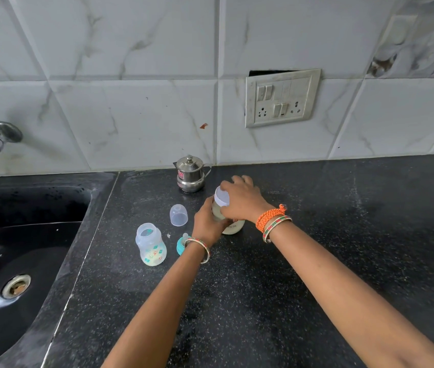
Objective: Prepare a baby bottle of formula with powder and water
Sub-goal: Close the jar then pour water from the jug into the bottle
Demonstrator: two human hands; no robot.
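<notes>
Two hands work a formula jar's lid on a dark kitchen counter.

Left hand (206, 224) grips the jar (233, 226); right hand (241, 199) curls around its white lid (222, 196). The open baby bottle (151, 244), near the sink-side edge, seems to hold pale contents; teal teat ring (181, 245) and clear cap (178, 215) lie off, so closing remains.

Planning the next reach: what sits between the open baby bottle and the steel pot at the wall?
In the head view, the clear dome cap lies on the counter between the open baby bottle and the steel pot, touching neither.

Glossy speckled stone counter (316, 261), shiny steel pot (190, 174), translucent plastic bottle (151, 244).
</notes>
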